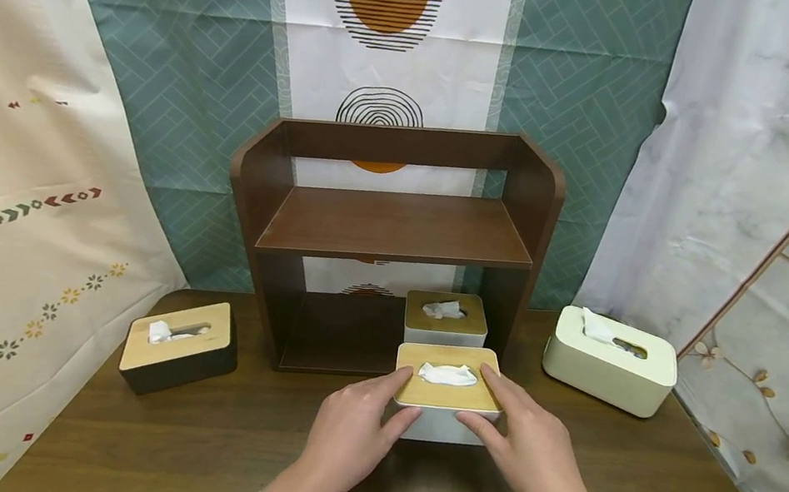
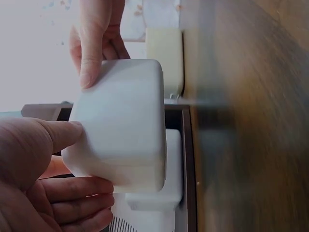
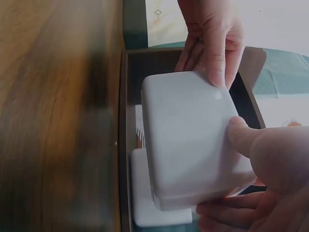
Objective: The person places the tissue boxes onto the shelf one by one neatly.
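Note:
A white tissue box [image 1: 444,428] with a light wood lid and a tuft of tissue is held between both hands, in front of a dark brown shelf. My left hand [image 1: 354,428] grips its left end, the thumb on the front face and the fingers along the side. At the right end, my right hand [image 1: 538,449] grips it the same way. Both wrist views show the box's plain white front [image 2: 120,121], clear of the table. Just behind it, a second white tissue box [image 1: 444,339] with a wood lid stands in the shelf's lower compartment, at the right.
The two-tier brown shelf [image 1: 397,225] stands at the back of the wooden table [image 1: 183,460]. A black tissue box [image 1: 180,367] with a wood lid lies to the left. On the right stands a cream tissue box [image 1: 599,376]. Patterned cloths hang behind and at both sides.

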A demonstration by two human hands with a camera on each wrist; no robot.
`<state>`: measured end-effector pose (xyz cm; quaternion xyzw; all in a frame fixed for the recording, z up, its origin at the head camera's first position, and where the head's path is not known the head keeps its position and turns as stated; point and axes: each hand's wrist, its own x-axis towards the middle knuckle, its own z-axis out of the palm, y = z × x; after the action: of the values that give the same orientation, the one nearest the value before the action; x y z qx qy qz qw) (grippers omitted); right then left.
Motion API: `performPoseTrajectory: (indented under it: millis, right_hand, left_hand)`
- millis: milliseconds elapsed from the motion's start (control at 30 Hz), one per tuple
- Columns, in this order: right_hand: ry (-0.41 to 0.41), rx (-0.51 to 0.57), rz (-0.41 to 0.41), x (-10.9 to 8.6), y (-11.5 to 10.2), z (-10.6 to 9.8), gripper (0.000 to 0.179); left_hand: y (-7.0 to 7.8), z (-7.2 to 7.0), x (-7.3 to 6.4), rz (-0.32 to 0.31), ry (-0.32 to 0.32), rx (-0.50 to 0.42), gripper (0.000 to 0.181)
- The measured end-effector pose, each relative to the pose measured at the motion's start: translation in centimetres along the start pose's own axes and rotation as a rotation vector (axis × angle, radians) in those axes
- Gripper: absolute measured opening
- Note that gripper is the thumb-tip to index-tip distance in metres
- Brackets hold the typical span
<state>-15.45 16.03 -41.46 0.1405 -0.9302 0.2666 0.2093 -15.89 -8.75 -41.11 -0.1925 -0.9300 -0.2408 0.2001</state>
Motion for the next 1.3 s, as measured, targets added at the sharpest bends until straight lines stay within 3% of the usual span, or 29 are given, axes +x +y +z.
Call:
performPoseTrajectory:
  millis: [333, 567, 867, 1300]
  right_hand:
    - [-0.005, 0.035, -0.042, 1.3, -1.7, 1.7, 0.071]
    - [-0.058, 0.054, -0.028, 2.4, -2.8, 2.8, 0.072]
    - [-0.054, 0.066, -0.065, 3.4, -3.8, 4.2, 0.070]
    - [-0.067, 0.071, -0.089, 5.1, -5.0, 6.0, 0.073]
  left_hand:
    - [-1.8, -1.4, -0.8, -0.030, 0.043, 0.020, 0.054]
    - [-2.6, -2.4, -1.1, -0.078, 0.058, 0.054, 0.055]
    - [-4.0, -2.9, -1.3, -0.111, 0.094, 0.079, 0.054]
    - [-5.8, -3.4, -1.3, -0.174, 0.093, 0.055, 0.054]
